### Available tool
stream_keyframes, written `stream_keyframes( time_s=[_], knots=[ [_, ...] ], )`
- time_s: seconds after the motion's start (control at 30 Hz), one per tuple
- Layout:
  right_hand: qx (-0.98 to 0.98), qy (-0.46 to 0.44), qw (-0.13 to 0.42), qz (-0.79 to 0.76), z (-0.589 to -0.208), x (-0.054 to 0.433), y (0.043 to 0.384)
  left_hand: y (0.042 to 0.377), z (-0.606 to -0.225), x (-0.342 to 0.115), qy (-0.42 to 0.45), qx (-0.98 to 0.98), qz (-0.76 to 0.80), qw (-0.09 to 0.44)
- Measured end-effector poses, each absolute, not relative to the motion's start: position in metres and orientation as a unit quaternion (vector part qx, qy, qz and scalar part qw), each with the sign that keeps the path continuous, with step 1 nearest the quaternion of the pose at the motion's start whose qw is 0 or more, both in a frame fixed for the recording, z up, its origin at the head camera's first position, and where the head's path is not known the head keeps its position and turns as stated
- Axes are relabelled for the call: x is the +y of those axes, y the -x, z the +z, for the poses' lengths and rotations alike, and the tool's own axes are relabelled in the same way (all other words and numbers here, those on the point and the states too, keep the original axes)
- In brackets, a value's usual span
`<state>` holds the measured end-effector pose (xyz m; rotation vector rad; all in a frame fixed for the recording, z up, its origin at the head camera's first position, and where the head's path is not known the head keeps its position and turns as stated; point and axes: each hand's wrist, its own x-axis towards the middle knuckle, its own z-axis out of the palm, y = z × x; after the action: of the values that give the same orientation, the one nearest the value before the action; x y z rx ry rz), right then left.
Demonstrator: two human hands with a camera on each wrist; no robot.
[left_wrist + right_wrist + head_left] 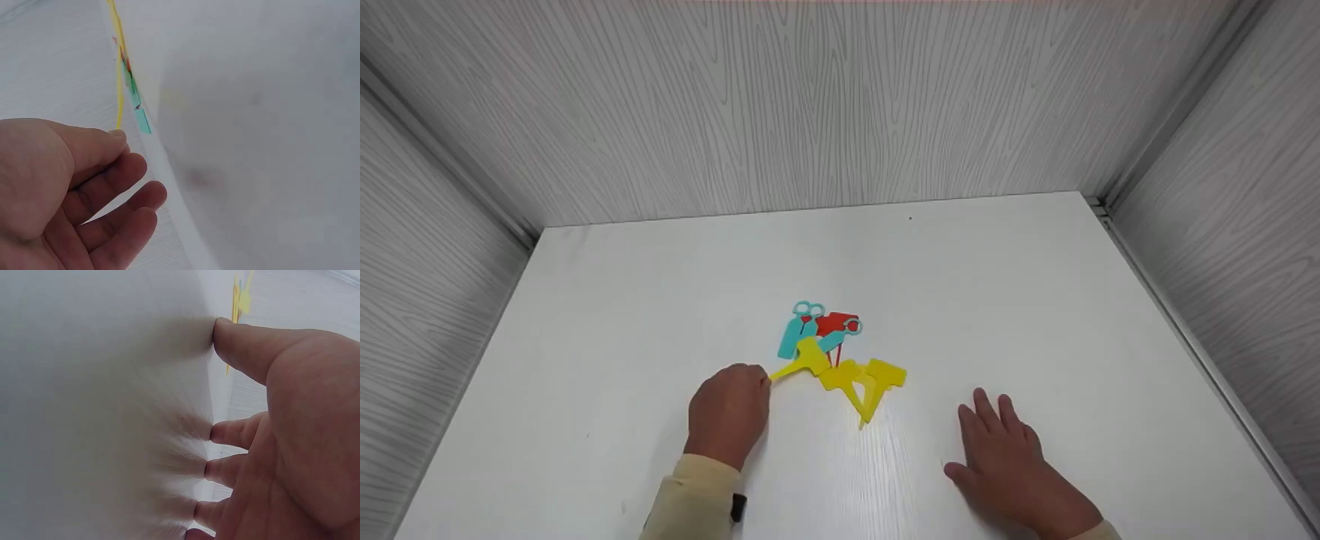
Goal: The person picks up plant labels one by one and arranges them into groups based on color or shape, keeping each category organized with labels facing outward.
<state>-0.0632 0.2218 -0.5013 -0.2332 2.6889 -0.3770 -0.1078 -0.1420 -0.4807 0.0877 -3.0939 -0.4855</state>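
In the head view my left hand (729,414) pinches the thin stem of a yellow T-shaped plant label (811,355), thumb against forefinger. The label's wide head lies over the edge of a small pile. Two or so more yellow labels (885,373) overlap on the white table, their points toward me. Behind them are teal tags with ring ends (793,339) and red pieces (840,322), partly covered. The left wrist view shows the pinched yellow stem (119,95) edge-on. My right hand (1001,465) rests on the table, fingers spread, fingertips (218,433) touching the surface, holding nothing.
The white tabletop (997,285) reaches to a grey wood-grain panel (810,112) at the back. Similar panels stand at the left (427,225) and right (1237,187), with a metal rail (1177,307) along the table's right edge.
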Motion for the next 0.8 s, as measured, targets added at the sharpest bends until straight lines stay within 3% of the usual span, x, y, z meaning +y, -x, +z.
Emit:
stream_keyframes(
  time_s=[0.3, 0.8],
  knots=[
    [0.965, 0.089, 0.206, -0.137, -0.502, 0.223, 0.063, 0.090, -0.479, -0.177, -0.096, -0.975, -0.200, 0.029],
    [0.962, 0.086, 0.213, -0.146, -0.503, 0.222, 0.063, 0.063, -0.486, -0.260, -0.253, -0.947, -0.199, 0.002]
  ],
)
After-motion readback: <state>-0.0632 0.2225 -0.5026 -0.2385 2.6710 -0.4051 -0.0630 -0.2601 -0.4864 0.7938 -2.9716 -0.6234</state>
